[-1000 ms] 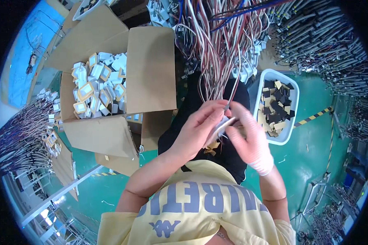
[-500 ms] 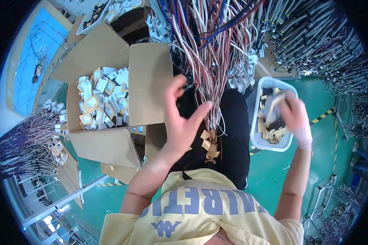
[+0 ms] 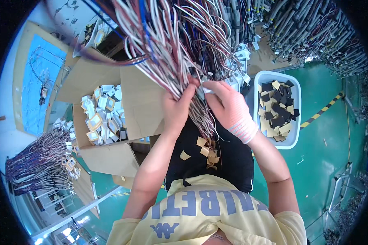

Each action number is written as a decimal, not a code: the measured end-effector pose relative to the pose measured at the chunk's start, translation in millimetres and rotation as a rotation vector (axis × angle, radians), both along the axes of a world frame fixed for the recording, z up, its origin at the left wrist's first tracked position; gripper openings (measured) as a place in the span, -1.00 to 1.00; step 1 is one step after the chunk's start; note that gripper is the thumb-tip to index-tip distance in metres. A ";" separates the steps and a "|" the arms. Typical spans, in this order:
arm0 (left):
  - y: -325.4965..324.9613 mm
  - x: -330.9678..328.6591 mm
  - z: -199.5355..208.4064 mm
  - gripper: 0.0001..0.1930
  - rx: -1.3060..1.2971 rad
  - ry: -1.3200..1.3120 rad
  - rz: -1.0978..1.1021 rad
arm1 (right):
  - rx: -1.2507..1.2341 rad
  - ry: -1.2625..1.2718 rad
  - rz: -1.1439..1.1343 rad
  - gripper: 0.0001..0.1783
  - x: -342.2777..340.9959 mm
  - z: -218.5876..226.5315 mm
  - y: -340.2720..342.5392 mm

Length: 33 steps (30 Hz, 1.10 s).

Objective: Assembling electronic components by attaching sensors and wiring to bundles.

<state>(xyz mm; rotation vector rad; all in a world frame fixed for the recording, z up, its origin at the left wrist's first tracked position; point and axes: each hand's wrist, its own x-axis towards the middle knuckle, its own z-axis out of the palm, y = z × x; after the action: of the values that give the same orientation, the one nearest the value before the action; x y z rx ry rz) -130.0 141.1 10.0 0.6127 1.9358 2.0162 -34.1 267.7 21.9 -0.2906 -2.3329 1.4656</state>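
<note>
Head view: now clasping the wire bundle (image 3: 167, 53) with left hand (image 3: 177, 109), with right hand (image 3: 232, 109) back from the white bin (image 3: 278, 74), narrowed, hold unclear, so occupying both there.

Both arms are extended forward, bent and angled inward. The left forearm (image 3: 153, 163) leads to the left grip (image 3: 176, 108), its thumb pointing up and inward; the remaining fingers are mostly hidden, closure unconfirmed. The right forearm (image 3: 272, 161) slants inward; the right grip (image 3: 230, 107), back uppermost, directs its fingers toward the left thumb, just beside it. Pale bands cross the right wrist (image 3: 248, 132).
</note>
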 end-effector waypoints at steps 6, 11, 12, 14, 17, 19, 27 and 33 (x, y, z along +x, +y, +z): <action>-19.7 3.0 6.6 -0.86 0.132 -0.197 -0.081 | -0.237 0.053 0.083 -0.79 -20.1 -9.3 -2.8; -23.7 3.2 6.8 -0.81 0.118 -0.276 -0.113 | -0.254 0.005 0.228 -0.81 -24.2 -17.9 14.7; -27.2 0.8 8.3 -0.82 0.168 -0.335 -0.147 | -0.209 0.042 0.250 -0.80 -26.9 -14.5 21.9; -31.2 -2.2 15.5 -0.86 0.215 -0.425 -0.141 | -0.588 -0.143 0.194 -0.74 -13.1 6.8 64.5; -28.2 -5.5 24.4 -0.88 0.193 -0.538 -0.171 | -0.949 0.076 0.383 -0.69 -1.1 -11.2 111.1; -27.8 -11.3 20.4 -0.87 0.110 -0.495 -0.173 | -0.968 0.041 0.518 -0.67 10.7 -10.5 99.3; -17.6 1.6 -4.6 -0.74 -0.095 -0.156 -0.051 | -0.202 -0.212 0.581 -0.84 79.6 29.0 56.4; -34.9 91.5 24.7 -0.45 0.008 0.359 0.133 | -0.492 -0.372 0.235 -0.85 69.2 78.1 18.1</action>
<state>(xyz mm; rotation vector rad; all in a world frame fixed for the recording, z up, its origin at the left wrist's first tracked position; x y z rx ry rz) -38.5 106.1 34.7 0.9255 2.2216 2.1093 35.1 285.8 100.0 -0.4631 -2.2996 2.2711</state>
